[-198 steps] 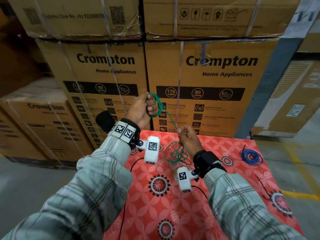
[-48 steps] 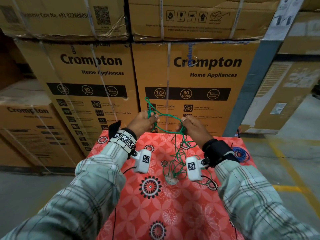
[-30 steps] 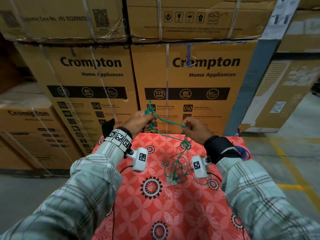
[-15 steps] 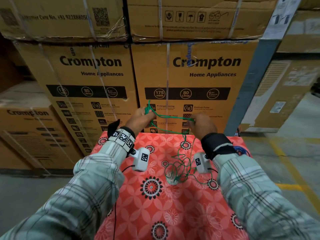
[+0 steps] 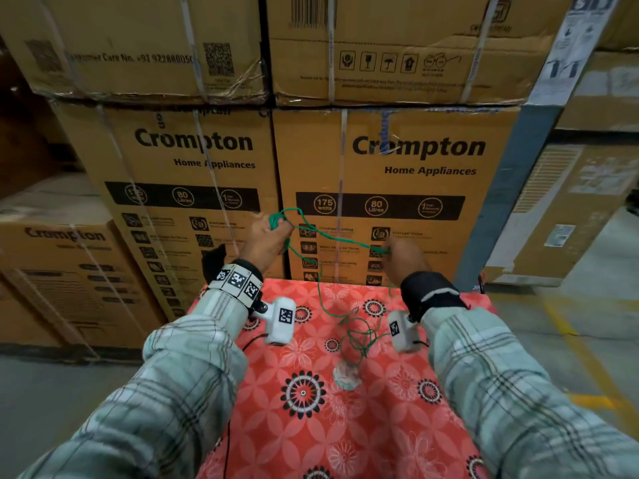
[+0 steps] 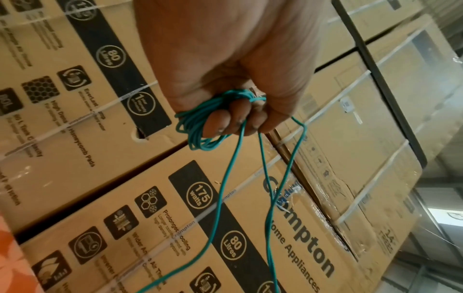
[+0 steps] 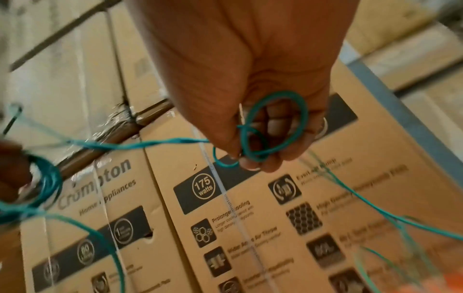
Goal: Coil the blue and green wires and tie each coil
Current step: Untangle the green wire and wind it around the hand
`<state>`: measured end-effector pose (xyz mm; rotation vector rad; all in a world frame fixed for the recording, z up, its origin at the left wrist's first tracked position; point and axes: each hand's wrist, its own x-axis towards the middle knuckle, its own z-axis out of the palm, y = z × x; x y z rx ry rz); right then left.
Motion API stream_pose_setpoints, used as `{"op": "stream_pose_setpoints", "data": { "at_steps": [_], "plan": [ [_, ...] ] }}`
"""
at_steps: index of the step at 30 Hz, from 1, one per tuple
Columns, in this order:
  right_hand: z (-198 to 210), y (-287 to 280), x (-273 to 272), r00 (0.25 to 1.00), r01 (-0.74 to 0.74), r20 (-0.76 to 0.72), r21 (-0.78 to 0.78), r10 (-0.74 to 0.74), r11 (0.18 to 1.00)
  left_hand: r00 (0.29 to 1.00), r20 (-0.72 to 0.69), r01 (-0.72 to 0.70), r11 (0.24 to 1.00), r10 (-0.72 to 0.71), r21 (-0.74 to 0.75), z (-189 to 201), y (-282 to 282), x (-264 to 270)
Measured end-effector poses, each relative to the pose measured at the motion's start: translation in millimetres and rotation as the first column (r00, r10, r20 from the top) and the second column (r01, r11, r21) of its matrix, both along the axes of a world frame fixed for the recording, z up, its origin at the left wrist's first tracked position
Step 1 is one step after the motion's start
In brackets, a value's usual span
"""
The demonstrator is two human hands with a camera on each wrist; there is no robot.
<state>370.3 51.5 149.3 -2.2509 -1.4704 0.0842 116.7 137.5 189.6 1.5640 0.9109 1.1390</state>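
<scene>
My left hand (image 5: 268,238) is raised above the table's far edge and grips a small coil of green wire (image 6: 198,126) wound round its curled fingers (image 6: 220,123). From there the green wire (image 5: 340,238) runs rightwards to my right hand (image 5: 403,257), which pinches a kinked loop of it (image 7: 273,126) between thumb and fingertips. More green wire hangs down from both hands into a loose tangle (image 5: 356,337) on the red floral tablecloth (image 5: 311,426). The blue wire is hidden behind my right arm.
Stacked Crompton cardboard boxes (image 5: 380,174) stand right behind the table, close to both hands. A small pale scrap (image 5: 345,375) lies on the cloth below the tangle. Grey floor with a yellow line (image 5: 587,399) lies to the right.
The hands came together and have drawn apart again, the right hand moving rightwards so the green wire stretches between them. The tangle on the cloth has grown smaller.
</scene>
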Motion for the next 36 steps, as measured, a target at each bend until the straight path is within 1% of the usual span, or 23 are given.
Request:
{"op": "stream_pose_setpoints", "data": {
  "at_steps": [2, 4, 7, 8, 10, 11, 12, 13, 14, 15, 16, 17, 18, 19, 20, 21, 23, 29, 31, 32, 34, 35, 36],
  "plan": [
    [-8, -4, -2, 0.995, -0.048, -0.089, 0.045, 0.052, 0.998, 1.0, 0.005, 0.013, 0.999, -0.013, -0.046, -3, 4, -4],
    [-13, -4, 0, 0.988, -0.063, -0.133, 0.116, 0.079, 0.991, 0.999, -0.026, 0.036, 0.995, -0.038, -0.088, -6, 8, -7],
    [-21, -2, 6, 0.971, -0.092, -0.208, 0.135, 0.119, 0.987, 0.996, -0.065, 0.047, 0.988, -0.057, -0.149, -15, 9, -8],
    [-22, -4, 6, 0.951, -0.114, -0.268, 0.153, 0.152, 0.982, 0.996, -0.074, 0.043, 0.985, -0.056, -0.168, -18, 9, -7],
    [-22, -8, 6, 0.876, -0.153, -0.419, 0.226, 0.237, 0.962, 0.996, -0.076, 0.025, 0.982, -0.039, -0.186, -22, 9, -5],
    [-22, -11, 4, 0.84, -0.174, -0.467, 0.247, 0.275, 0.953, 0.996, -0.073, 0.032, 0.981, -0.047, -0.192, -24, 8, -4],
    [-23, -12, 3, 0.827, -0.212, -0.472, 0.243, 0.307, 0.947, 0.994, -0.079, 0.06, 0.978, -0.078, -0.202, -25, 7, -2],
    [-27, -10, 5, 0.85, -0.244, -0.43, 0.186, 0.302, 0.952, 0.988, -0.088, 0.104, 0.971, -0.126, -0.217, -25, 5, 0],
    [-31, -9, 7, 0.904, -0.251, -0.34, 0.064, 0.258, 0.966, 0.98, -0.097, 0.147, 0.96, -0.175, -0.24, -25, 1, 3],
    [-37, -9, 8, 0.96, -0.202, -0.213, -0.076, 0.182, 0.976, 0.972, -0.106, 0.177, 0.948, -0.211, -0.264, -26, -3, 7],
    [-44, -10, 9, 0.993, -0.094, -0.083, -0.172, 0.08, 0.981, 0.966, -0.115, 0.193, 0.941, -0.233, -0.279, -26, -7, 11],
    [-48, -13, 4, 1.0, -0.001, 0.008, -0.163, 0.003, 0.987, 0.963, -0.12, 0.2, 0.937, -0.243, -0.287, -29, -10, 15],
    [-52, -15, -3, 0.999, 0.022, 0.032, -0.07, -0.02, 0.997, 0.96, -0.121, 0.208, 0.932, -0.252, -0.296, -32, -14, 19],
    [-54, -16, -12, 1.0, -0.028, -0.01, 0.043, 0.029, 0.999, 0.96, -0.116, 0.209, 0.929, -0.254, -0.307, -35, -17, 22],
    [-54, -19, -24, 0.986, -0.122, -0.101, 0.122, 0.134, 0.985, 0.96, -0.112, 0.208, 0.925, -0.255, -0.318, -40, -19, 25],
    [-55, -22, -35, 0.948, -0.218, -0.198, 0.158, 0.248, 0.963, 0.958, -0.114, 0.213, 0.922, -0.261, -0.324, -45, -20, 28],
    [-55, -26, -51, 0.866, -0.326, -0.337, 0.182, 0.371, 0.928, 0.953, -0.12, 0.225, 0.915, -0.279, -0.335, -49, -22, 35],
    [-61, -31, -70, 0.717, -0.451, -0.482, 0.228, 0.502, 0.863, 0.956, -0.063, 0.239, 0.883, -0.288, -0.405, -39, -26, 43],
    [-65, -35, -73, 0.692, -0.456, -0.501, 0.256, 0.521, 0.852, 0.956, -0.031, 0.247, 0.854, -0.293, -0.458, -33, -31, 44],
    [-70, -36, -73, 0.711, -0.429, -0.489, 0.269, 0.506, 0.862, 0.957, -0.027, 0.239, 0.842, -0.287, -0.483, -30, -33, 42],
    [-84, -42, -65, 0.792, -0.329, -0.453, 0.246, 0.409, 0.911, 0.97, -0.02, 0.198, 0.832, -0.243, -0.519, -28, -32, 36],
    [-93, -46, -56, 0.849, -0.272, -0.415, 0.19, 0.328, 0.943, 0.976, -0.023, 0.174, 0.835, -0.218, -0.522, -30, -29, 32],
    [-102, -53, -45, 0.9, -0.217, -0.37, 0.077, 0.23, 0.973, 0.979, -0.035, 0.154, 0.843, -0.2, -0.515, -31, -26, 27]
  ]
}}
